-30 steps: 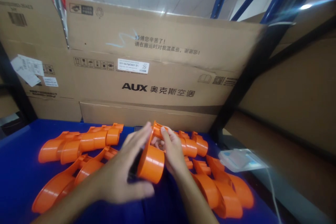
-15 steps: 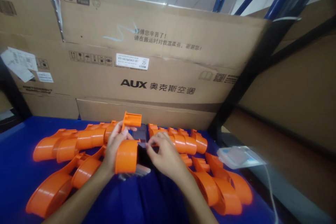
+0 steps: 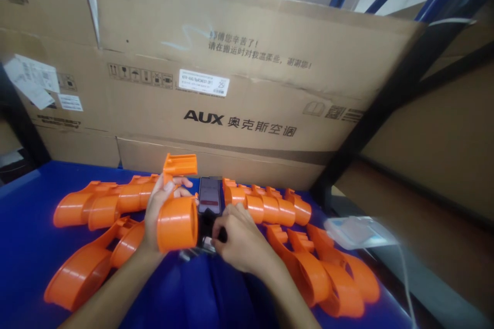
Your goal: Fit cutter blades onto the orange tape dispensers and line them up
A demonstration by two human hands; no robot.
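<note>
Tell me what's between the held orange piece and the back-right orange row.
In the head view, a phone lies between the orange piece and that row; nearer the person are a dark item and the right hand.

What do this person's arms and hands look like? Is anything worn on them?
The left hand and right hand are ungloved. The left forearm and right forearm show no sleeve, watch or bracelet. Rings can't be ruled out where the hands are hidden.
</note>
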